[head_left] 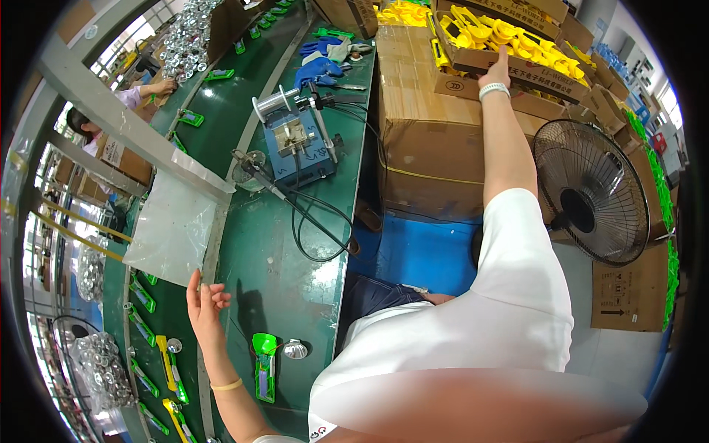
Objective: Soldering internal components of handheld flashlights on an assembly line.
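Observation:
My right arm is stretched far forward, and my right hand reaches over the near wall of a cardboard box heaped with yellow plastic parts. One finger points out straight at the parts; the other fingers are partly hidden. Above the green bench, my left hand is raised with its fingers loosely bent and apart, beside a hanging clear plastic sheet. Just right of my left forearm lie an opened green flashlight housing and a silver reflector cup, with a thin red wire between them.
A blue soldering unit with a solder spool and looped cable stands on the bench. Left runs a belt with green and yellow flashlight bodies. Blue gloves lie farther off. A black fan stands right. Another person works far left.

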A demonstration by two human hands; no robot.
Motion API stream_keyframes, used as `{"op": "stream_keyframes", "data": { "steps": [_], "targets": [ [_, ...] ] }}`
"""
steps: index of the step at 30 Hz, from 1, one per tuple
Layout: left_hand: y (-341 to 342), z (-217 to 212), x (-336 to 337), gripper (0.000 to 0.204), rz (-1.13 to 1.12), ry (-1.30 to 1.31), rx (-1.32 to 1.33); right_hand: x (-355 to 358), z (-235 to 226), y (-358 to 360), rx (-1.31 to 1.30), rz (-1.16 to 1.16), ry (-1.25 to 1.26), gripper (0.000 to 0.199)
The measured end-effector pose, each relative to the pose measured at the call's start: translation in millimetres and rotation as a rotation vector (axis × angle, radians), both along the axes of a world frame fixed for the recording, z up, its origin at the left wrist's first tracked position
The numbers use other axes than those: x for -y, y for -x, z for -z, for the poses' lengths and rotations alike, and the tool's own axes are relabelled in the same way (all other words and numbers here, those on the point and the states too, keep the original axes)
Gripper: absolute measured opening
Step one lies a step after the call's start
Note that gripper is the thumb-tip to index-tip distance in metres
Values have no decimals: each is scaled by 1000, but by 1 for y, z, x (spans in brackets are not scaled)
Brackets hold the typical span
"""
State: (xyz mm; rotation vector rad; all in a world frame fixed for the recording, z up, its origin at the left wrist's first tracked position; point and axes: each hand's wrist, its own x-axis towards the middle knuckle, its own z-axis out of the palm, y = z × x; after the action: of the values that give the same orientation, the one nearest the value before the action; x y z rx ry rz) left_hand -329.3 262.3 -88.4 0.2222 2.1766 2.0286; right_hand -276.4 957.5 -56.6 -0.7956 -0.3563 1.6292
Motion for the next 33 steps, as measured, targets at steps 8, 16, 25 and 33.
{"op": "stream_keyframes", "data": {
  "steps": [8, 16, 25, 33],
  "targets": [
    [-21, -14, 31, 38, -32, 61, -4, 2, -10, -46, 92, -78, -241, 81],
    [-18, -16, 20, 33, -6, 21, -22, 2, 0, -75, 133, -126, -244, 67],
    [-15, -30, 16, 34, 48, 10, -62, 21, 22, -136, 72, -369, -445, 59],
    [-13, -63, -56, 33, 276, -23, -102, 116, 12, -218, 72, -617, -475, 42]
  ]
}}
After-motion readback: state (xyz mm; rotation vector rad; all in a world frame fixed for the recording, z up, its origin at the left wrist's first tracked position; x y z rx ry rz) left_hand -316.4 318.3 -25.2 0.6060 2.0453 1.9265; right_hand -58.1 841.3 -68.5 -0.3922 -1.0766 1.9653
